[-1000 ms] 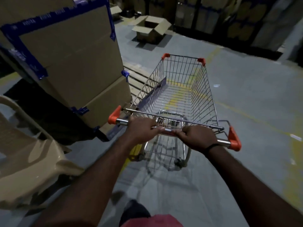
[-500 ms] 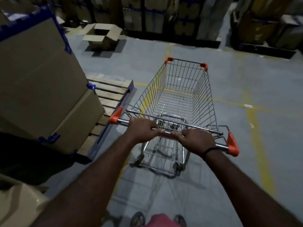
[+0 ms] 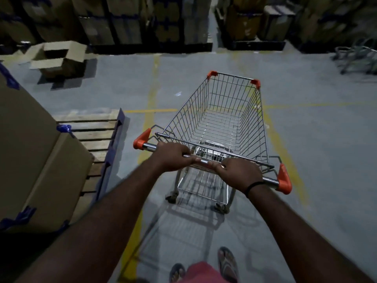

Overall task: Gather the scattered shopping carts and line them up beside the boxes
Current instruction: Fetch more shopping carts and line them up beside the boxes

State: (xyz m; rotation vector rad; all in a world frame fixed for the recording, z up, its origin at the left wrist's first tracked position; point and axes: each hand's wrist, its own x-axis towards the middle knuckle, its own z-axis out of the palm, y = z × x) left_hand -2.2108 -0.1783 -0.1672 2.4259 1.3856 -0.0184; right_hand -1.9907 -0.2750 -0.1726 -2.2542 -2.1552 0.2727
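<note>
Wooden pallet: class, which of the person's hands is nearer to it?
Left. The left hand grips the cart handle toward the pallet; the right hand grips it farther away.

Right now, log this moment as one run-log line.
left hand: grips cart handle | right hand: grips cart handle | shopping cart: empty | boxes: on pallet, left of cart | other carts: far right

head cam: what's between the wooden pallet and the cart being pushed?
Nothing solid: only bare grey floor, crossed by a yellow painted line, separates the wooden pallet from the cart. The head view shows it.
</note>
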